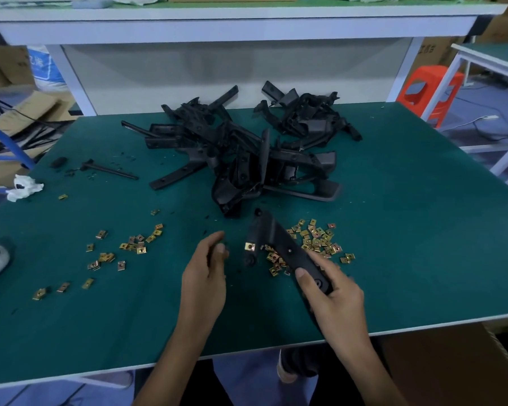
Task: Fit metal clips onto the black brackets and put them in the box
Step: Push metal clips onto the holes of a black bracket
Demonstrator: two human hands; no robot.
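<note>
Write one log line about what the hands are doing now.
right hand: grips black bracket | clip: fitted on bracket end | left hand: beside bracket, grip unclear | loose clips: on table

Printed characters mark a cardboard box (434, 54) and a blue-and-white sack (44, 71) (both too blurred to read).

There was just one camera, and it sat on my head. It looked forward and down at the green table (408, 230) from above its near edge. My arms came in from the bottom, so my left hand (204, 276) and my right hand (335, 294), holding a black bracket (279, 241), were close and big. The pile of brackets (247, 153) was farther off. The view was wide and took in the white shelf (235, 23) up top and an orange stool (428, 92) at the right.
</note>
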